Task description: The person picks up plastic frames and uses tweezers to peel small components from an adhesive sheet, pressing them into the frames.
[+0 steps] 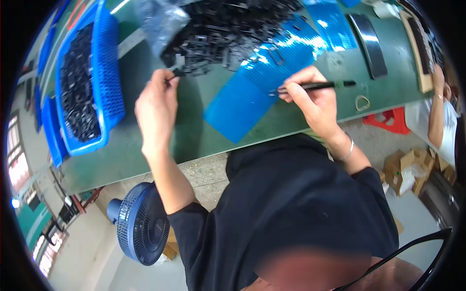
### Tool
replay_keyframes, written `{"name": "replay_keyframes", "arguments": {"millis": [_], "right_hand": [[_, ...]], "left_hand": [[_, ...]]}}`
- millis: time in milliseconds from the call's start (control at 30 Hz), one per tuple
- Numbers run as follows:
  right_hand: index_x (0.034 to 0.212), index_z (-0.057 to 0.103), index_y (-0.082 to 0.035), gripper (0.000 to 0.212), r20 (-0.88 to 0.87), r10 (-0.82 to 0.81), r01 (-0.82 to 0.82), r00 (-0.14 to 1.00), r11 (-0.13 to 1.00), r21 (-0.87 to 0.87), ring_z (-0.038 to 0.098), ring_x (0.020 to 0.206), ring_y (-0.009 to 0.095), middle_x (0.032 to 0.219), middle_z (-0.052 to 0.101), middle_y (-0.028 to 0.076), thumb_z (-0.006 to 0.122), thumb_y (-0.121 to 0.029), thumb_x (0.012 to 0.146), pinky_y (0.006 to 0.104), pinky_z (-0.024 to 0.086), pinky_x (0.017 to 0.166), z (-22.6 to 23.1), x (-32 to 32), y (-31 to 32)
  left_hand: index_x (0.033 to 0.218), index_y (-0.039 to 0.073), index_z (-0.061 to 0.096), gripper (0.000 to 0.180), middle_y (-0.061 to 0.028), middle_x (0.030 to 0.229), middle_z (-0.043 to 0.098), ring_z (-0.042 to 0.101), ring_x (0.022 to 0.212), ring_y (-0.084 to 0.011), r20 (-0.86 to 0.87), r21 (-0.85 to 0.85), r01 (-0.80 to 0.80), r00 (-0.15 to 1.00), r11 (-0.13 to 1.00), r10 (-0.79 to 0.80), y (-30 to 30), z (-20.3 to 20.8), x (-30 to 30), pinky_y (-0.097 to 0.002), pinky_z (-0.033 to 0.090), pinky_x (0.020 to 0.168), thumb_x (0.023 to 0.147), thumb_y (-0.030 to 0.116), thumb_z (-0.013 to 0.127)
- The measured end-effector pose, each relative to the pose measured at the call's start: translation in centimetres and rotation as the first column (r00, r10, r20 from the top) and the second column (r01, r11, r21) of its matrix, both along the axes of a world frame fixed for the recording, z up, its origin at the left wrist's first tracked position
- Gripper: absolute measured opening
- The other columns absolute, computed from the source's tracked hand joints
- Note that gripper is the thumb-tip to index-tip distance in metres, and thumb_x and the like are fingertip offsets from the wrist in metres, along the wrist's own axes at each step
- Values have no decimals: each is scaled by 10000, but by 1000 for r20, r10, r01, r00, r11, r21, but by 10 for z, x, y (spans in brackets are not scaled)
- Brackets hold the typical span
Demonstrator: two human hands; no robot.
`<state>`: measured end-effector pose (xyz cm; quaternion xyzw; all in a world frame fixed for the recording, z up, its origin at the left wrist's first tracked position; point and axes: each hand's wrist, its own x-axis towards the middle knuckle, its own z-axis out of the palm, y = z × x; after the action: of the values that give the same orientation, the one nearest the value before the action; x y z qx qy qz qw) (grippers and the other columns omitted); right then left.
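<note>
My left hand (pixel 158 104) is closed in a pinch on a small black plastic part (pixel 177 72), at the near left edge of a heap of similar parts (pixel 218 36). My right hand (pixel 313 99) is closed round a slim black pen-shaped tool (pixel 323 85). Its back end points right, and its tip, too small to make out, is over a blue film sheet (pixel 242 104) with rows of fine marks. One small black frame-shaped part (pixel 276 57) lies on that sheet.
A blue basket (pixel 114 82) full of black parts stands left on the green table (pixel 136 165). Clear plastic (pixel 162 24) lies beside the heap. Right are a dark flat slab (pixel 369 46), a small ring (pixel 362 103) and another person's arm (pixel 437 106). Below stands a blue fan (pixel 143 223).
</note>
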<state>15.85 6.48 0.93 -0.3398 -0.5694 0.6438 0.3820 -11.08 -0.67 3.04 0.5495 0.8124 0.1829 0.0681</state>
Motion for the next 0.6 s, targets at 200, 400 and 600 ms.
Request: {"name": "replay_keyframes", "arguments": {"millis": [200,400,600], "right_hand": [[835,567,-37,137,223,-36,16,974,996,89,579,630,55,696,617,11,669,-128,841,195,437,557,-1,6,8],[828,548,-23,170,312,-37,-58,949,956,289,565,525,77,609,592,27,674,-137,837,233,420,476,-4,1,7],[799,472,-38,218,383,-22,-131,923,920,370,586,499,187,624,590,67,680,-104,808,289,440,467,-11,0,8]], "left_hand": [[947,22,590,66,-51,866,679,603,710,-128,612,215,-106,790,971,-49,-9,0,30,-242,473,644,901,68,577],[962,6,674,131,-37,902,690,548,656,-40,860,218,27,468,976,-205,-12,-17,90,-173,435,573,844,-12,619],[937,35,693,180,-73,876,694,640,746,-122,687,195,158,683,968,-250,-11,-27,100,-236,495,669,769,-26,673]]}}
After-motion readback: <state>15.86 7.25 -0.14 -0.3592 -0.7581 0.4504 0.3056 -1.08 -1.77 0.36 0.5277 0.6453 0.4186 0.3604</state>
